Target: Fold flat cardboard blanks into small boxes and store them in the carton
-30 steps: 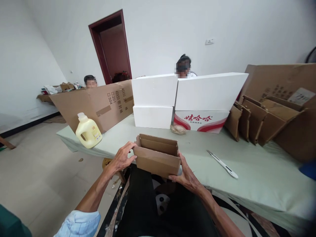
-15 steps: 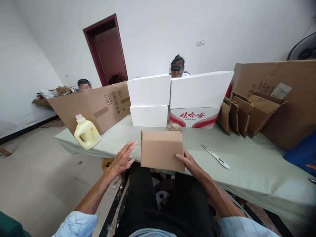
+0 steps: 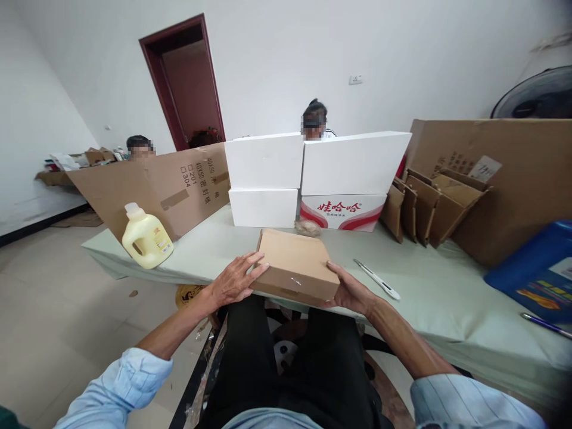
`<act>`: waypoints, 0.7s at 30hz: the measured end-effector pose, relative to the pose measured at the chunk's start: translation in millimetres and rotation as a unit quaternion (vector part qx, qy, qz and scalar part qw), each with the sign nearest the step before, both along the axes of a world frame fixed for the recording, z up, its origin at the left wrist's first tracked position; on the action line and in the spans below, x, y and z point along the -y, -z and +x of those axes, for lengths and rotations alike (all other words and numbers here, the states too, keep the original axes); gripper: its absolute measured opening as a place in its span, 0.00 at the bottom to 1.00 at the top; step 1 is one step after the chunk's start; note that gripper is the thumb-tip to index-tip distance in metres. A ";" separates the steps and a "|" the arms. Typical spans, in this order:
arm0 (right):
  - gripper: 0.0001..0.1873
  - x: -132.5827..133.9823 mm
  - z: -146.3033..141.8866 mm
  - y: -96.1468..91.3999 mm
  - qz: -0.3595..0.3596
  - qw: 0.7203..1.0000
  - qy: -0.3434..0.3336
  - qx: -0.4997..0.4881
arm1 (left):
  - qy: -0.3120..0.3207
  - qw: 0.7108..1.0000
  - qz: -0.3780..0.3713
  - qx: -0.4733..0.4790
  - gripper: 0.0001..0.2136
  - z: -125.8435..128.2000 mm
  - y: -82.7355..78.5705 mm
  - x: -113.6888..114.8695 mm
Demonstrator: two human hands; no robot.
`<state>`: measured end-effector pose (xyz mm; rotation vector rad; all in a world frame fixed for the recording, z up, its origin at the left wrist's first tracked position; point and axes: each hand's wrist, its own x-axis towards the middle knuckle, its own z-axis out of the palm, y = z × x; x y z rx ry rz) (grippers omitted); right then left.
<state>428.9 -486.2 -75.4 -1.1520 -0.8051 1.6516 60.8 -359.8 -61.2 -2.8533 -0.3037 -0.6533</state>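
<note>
I hold a small brown cardboard box (image 3: pixel 295 262) between both hands at the near edge of the table (image 3: pixel 447 298). Its plain closed face is turned up and tilted toward me. My left hand (image 3: pixel 235 280) grips its left side, fingers laid over the top edge. My right hand (image 3: pixel 351 291) grips its right side from below. A white utility knife (image 3: pixel 376 279) lies on the table just right of my right hand.
A yellow detergent bottle (image 3: pixel 145 237) stands at the left. White foam boxes (image 3: pixel 308 173), a printed carton and folded brown boxes (image 3: pixel 429 205) line the back. A blue box (image 3: pixel 534 271) sits at the right. Two people sit behind the cartons.
The box was open side up, then turned on edge; now it lies with its closed face up. My left hand has come back onto its left side.
</note>
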 end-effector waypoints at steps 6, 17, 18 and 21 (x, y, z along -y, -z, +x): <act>0.36 2.9 13.2 -16.1 0.026 0.997 -0.059 0.030 | -0.002 0.991 -0.110 0.071 0.57 6.0 -28.5 12.6; 0.23 -2.7 68.4 13.4 0.142 0.735 0.168 0.642 | -0.062 0.950 -0.277 0.134 0.46 -4.9 -27.8 2.6; 0.21 -2.1 79.8 22.1 0.115 0.676 0.173 0.707 | -0.061 0.945 -0.288 0.141 0.46 -5.1 -24.0 0.9; 0.18 0.7 106.3 44.6 0.020 0.583 0.139 0.800 | -0.045 0.936 -0.312 0.159 0.45 -3.4 -15.9 -1.8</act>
